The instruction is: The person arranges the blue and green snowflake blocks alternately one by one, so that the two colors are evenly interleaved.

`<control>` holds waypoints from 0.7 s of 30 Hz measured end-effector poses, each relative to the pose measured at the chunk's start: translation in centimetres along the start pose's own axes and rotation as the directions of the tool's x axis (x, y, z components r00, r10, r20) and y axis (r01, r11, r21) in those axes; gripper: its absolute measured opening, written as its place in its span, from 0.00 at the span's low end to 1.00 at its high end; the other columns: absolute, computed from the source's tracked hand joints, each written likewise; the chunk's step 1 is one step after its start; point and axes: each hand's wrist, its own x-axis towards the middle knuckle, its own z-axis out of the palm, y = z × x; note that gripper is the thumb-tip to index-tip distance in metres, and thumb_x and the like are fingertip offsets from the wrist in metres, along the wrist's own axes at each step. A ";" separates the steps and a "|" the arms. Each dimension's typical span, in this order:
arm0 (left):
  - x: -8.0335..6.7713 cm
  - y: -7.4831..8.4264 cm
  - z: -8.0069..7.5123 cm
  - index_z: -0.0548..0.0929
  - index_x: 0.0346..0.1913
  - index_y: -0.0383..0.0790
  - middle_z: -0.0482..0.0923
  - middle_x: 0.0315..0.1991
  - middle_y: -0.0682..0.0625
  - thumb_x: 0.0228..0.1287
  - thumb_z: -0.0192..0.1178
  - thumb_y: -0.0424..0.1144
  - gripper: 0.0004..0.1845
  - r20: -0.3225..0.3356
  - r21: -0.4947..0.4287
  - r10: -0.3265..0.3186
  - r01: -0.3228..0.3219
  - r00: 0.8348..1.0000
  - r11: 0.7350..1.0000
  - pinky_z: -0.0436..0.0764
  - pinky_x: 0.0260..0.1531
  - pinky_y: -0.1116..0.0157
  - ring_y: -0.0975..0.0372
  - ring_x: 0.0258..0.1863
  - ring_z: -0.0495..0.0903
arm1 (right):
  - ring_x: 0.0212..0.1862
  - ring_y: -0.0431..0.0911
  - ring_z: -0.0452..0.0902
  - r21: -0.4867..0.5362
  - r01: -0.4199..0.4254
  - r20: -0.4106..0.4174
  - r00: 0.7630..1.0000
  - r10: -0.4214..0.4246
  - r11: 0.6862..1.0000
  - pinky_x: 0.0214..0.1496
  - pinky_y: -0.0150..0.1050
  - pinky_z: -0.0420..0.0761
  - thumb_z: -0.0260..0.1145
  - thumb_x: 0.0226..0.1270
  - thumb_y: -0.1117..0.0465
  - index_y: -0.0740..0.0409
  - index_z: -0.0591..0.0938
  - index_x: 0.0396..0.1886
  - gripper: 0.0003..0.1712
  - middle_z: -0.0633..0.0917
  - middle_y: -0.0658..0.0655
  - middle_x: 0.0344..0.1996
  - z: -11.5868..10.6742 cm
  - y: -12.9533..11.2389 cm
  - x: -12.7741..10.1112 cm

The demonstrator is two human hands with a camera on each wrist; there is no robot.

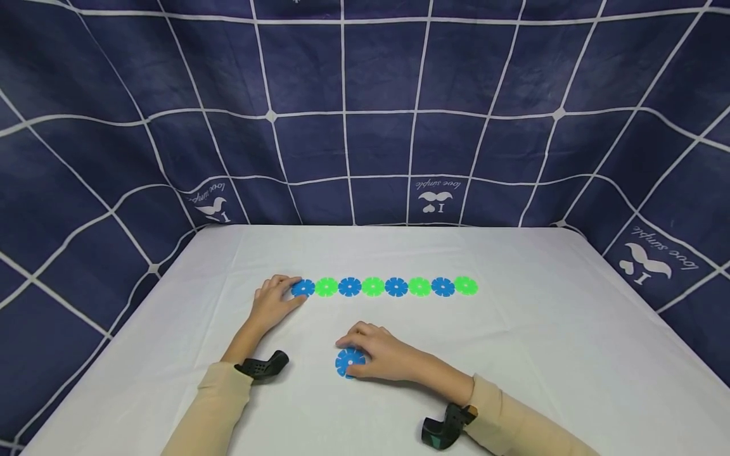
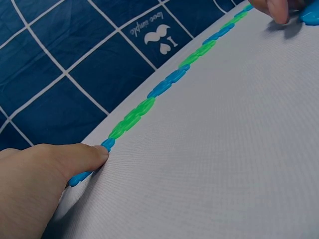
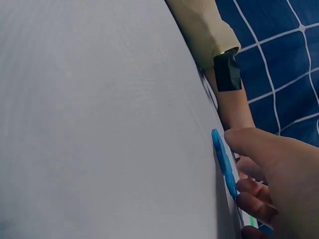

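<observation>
A straight row of notched plastic discs, blue and green in turn, lies edge to edge on the white table, ending in a green disc (image 1: 466, 285) at the right. At its left end my left hand (image 1: 270, 308) holds the first blue disc (image 1: 303, 288), thumb at the near edge and fingers at the far edge. Nearer to me, my right hand (image 1: 388, 356) grips a separate blue disc (image 1: 349, 361) between thumb and fingers. That loose disc (image 3: 224, 162) appears edge-on in the right wrist view, with a shadow on the cloth beside it.
White cloth covers the table (image 1: 542, 329). Behind and at both sides hangs a dark blue curtain (image 1: 382, 69) with white grid lines. Each wrist wears a black camera mount, the left one (image 1: 263, 366) near the table and the right one (image 1: 447, 427) close to the front.
</observation>
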 end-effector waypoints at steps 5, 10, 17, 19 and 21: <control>-0.1 0.0 0.0 0.72 0.59 0.39 0.69 0.54 0.40 0.56 0.58 0.49 0.29 0.010 -0.012 -0.009 0.009 1.000 1.000 0.59 0.49 0.51 0.49 0.54 0.65 | 0.51 0.36 0.67 0.012 0.001 0.002 1.000 -0.001 1.000 0.55 0.36 0.66 0.62 0.58 0.46 0.43 0.75 0.56 0.25 0.73 0.44 0.49 0.2 -0.1 0.0; -0.1 0.0 0.1 0.72 0.59 0.39 0.69 0.54 0.40 0.56 0.58 0.49 0.29 0.014 -0.011 -0.012 0.012 1.000 1.000 0.59 0.49 0.51 0.49 0.54 0.65 | 0.51 0.37 0.66 0.042 -0.018 -0.003 1.000 0.018 0.999 0.55 0.37 0.65 0.63 0.58 0.46 0.45 0.75 0.54 0.24 0.72 0.44 0.47 0.3 0.0 0.0; 0.0 0.0 0.0 0.72 0.59 0.39 0.69 0.54 0.39 0.56 0.58 0.50 0.29 0.008 -0.008 -0.004 0.004 1.000 1.000 0.59 0.49 0.51 0.48 0.54 0.65 | 0.49 0.36 0.66 0.063 -0.038 -0.026 0.999 0.039 0.997 0.54 0.36 0.63 0.65 0.55 0.46 0.46 0.76 0.47 0.21 0.71 0.44 0.45 0.7 0.2 0.0; 0.0 -0.1 0.0 0.72 0.59 0.39 0.69 0.54 0.39 0.57 0.58 0.50 0.29 0.011 -0.008 -0.004 0.004 1.000 1.000 0.59 0.50 0.51 0.48 0.54 0.65 | 0.48 0.36 0.65 0.060 -0.036 -0.034 0.999 0.038 0.998 0.54 0.36 0.64 0.66 0.55 0.46 0.46 0.75 0.47 0.21 0.71 0.44 0.44 0.7 0.2 0.0; 0.0 0.0 0.0 0.72 0.59 0.39 0.69 0.54 0.39 0.57 0.58 0.50 0.29 0.012 -0.006 -0.004 0.004 1.000 1.000 0.59 0.49 0.51 0.48 0.54 0.65 | 0.46 0.35 0.65 0.064 -0.033 -0.045 0.998 0.036 0.997 0.53 0.35 0.64 0.66 0.54 0.47 0.46 0.74 0.46 0.21 0.72 0.44 0.44 0.7 0.1 0.0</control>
